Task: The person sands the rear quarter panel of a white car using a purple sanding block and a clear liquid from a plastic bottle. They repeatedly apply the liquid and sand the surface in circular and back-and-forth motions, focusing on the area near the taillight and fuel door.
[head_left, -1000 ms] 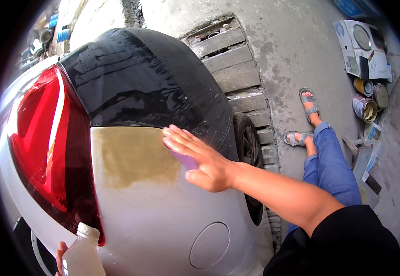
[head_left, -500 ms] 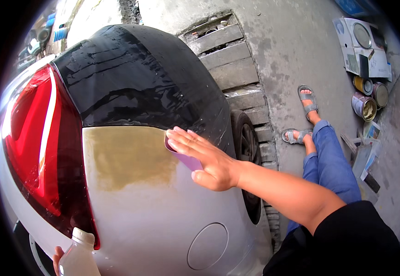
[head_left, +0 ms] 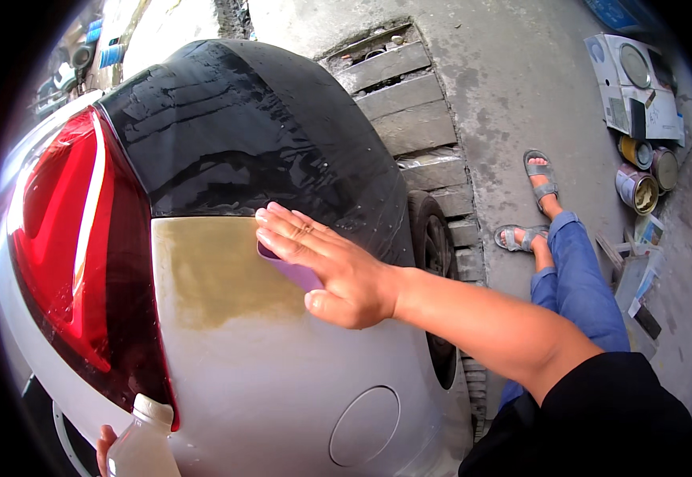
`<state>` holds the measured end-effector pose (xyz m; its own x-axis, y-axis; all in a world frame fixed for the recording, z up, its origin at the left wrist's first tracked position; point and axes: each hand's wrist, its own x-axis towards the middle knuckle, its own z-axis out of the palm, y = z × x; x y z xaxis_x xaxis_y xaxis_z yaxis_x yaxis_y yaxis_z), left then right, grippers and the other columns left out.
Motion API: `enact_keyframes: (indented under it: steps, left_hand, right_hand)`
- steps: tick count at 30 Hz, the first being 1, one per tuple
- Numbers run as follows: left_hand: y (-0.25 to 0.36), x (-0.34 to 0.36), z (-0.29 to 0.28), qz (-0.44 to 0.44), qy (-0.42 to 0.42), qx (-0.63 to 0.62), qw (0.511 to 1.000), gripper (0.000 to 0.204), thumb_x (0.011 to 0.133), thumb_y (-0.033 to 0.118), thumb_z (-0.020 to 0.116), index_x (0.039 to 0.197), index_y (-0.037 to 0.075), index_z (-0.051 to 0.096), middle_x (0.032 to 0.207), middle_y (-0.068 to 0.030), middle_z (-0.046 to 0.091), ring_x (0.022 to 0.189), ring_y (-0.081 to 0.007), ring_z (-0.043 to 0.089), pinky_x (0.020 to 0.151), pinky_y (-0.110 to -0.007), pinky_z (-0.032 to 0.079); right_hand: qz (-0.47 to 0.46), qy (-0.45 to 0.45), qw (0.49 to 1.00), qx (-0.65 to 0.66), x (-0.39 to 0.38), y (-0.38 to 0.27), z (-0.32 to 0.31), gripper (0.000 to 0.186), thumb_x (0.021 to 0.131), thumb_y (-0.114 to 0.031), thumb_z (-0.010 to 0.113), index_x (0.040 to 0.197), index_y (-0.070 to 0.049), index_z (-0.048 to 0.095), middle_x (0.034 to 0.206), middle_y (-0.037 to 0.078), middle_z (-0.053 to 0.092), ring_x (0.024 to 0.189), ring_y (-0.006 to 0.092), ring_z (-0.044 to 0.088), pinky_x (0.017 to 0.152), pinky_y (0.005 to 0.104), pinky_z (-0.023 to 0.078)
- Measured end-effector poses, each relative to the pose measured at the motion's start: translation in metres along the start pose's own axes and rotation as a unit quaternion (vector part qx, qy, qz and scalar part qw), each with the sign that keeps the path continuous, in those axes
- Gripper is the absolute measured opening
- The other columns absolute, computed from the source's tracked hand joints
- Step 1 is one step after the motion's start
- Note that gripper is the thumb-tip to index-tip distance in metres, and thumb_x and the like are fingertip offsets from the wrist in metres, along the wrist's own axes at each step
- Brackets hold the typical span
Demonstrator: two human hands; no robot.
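Note:
My right hand (head_left: pixel 346 274) lies on the car's silver rear panel, pressing a purple sheet of sandpaper (head_left: pixel 298 275) flat under its fingers. Beneath and beside it is a dull olive-brown patch (head_left: pixel 217 274), its lower edge fading into the silver paint. The fingertips are close to the seam with the wet black bumper (head_left: pixel 226 131). At the lower left my left hand (head_left: pixel 105 447) is wrapped round a translucent plastic bottle (head_left: pixel 143 447) with a white cap; most of that hand is hidden. The bottle is just below the red tail light (head_left: pixel 63 238).
A round fuel flap (head_left: pixel 365 425) is set in the panel's lower part. Beyond the wheel (head_left: pixel 433 246) runs a slab-covered drain (head_left: pixel 413 123). My legs in blue trousers (head_left: pixel 588 294) are at the right. Paint cans (head_left: pixel 638 189) and a white carton (head_left: pixel 638 87) are on the concrete floor.
My right hand has slid left across the olive-brown patch with the sandpaper. My left hand still holds the bottle, and the view has shifted slightly.

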<state>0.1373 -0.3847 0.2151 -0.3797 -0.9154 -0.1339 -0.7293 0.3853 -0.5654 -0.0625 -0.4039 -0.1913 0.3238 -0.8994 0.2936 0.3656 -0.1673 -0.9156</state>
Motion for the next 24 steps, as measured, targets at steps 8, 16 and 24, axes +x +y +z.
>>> enact_keyframes:
  steps: [8, 16, 24]
  left_hand:
    - [0.000, -0.005, -0.004, -0.053, -0.023, -0.039, 0.998, 0.044, 0.103, 0.024, 0.052, 0.133, -0.007, 0.050, 0.142, -0.0243, 0.053, 0.128, -0.0326, 0.056, 0.109, -0.043, 0.045]
    - [0.056, 0.057, 0.005, 0.177, 0.079, 0.383, 0.903, 0.039, 0.099, 0.041, 0.062, 0.107, 0.002, 0.064, 0.094, -0.0035, 0.066, 0.082, -0.0186, 0.067, 0.073, -0.031, 0.052]
    - [0.062, 0.069, 0.003, 0.241, 0.127, 0.420, 0.866, 0.035, 0.099, 0.039, 0.064, 0.094, 0.005, 0.065, 0.085, -0.0008, 0.069, 0.070, -0.0136, 0.068, 0.064, -0.026, 0.053]
  right_hand:
    - [-0.011, 0.019, 1.000, 0.022, -0.005, 0.004, 0.004, 0.086, 0.073, -0.008, 0.048, 0.156, 0.001, 0.027, 0.163, 0.022, 0.023, 0.154, 0.0379, 0.014, 0.125, 0.0482, 0.012]
    - [-0.035, -0.009, 0.999, 0.038, -0.011, 0.018, -0.003, 0.090, 0.069, -0.009, 0.048, 0.156, 0.001, 0.027, 0.164, 0.021, 0.021, 0.154, 0.0365, 0.013, 0.126, 0.0476, 0.011]
    - [-0.036, -0.027, 0.998, 0.049, 0.007, 0.009, -0.005, 0.090, 0.069, -0.010, 0.050, 0.155, 0.001, 0.029, 0.164, 0.022, 0.022, 0.154, 0.0364, 0.013, 0.125, 0.0482, 0.011]
